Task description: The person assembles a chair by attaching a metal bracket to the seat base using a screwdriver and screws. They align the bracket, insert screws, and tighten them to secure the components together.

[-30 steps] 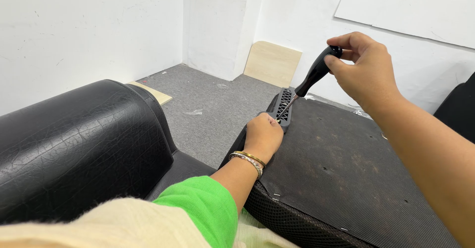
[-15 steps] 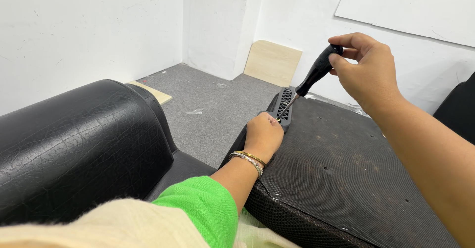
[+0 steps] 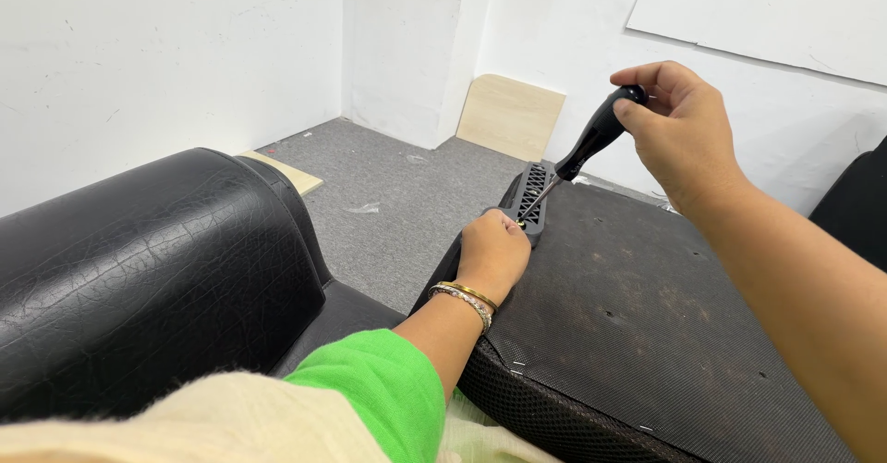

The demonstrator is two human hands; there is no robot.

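Black bracket (image 3: 533,192) on dark fabric underside (image 3: 647,315)

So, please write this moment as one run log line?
right hand: grips screwdriver | left hand: steadies black plastic foot | tip: at foot | sofa base: upturned

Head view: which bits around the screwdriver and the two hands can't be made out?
- Screwdriver tip, head view: too small, and the left hand partly covers it.
- Whatever fastener sits under it in the black bracket: too small to tell.
- Left fingers: curled out of sight behind the hand.
- Right hand palm: turned away.
- Sofa armrest: cut by the left edge.
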